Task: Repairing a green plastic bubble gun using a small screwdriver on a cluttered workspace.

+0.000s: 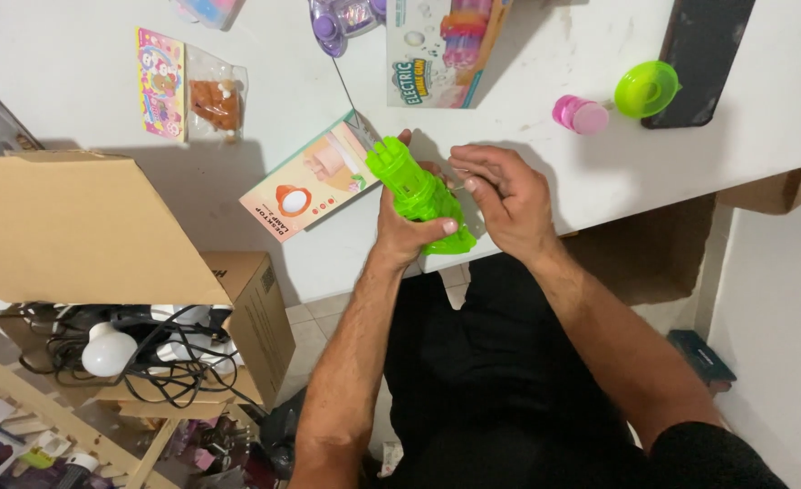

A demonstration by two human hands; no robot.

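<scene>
A white table (74,72) carries most of the clutter. On it lie a flat lamp box (305,181), a colourful toy box (437,50), a pink bottle (580,115), a green lid (645,89) against a dark phone (704,54), and a sachet of brown pieces (217,101). Below the table's left edge stands an open cardboard box (83,226) of black cables (160,349).

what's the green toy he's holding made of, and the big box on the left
Green toy: looks like translucent glossy plastic, bright and see-through at its ribbed edges. Big box: plain brown corrugated cardboard by its look, matte, with folded flaps.
</scene>
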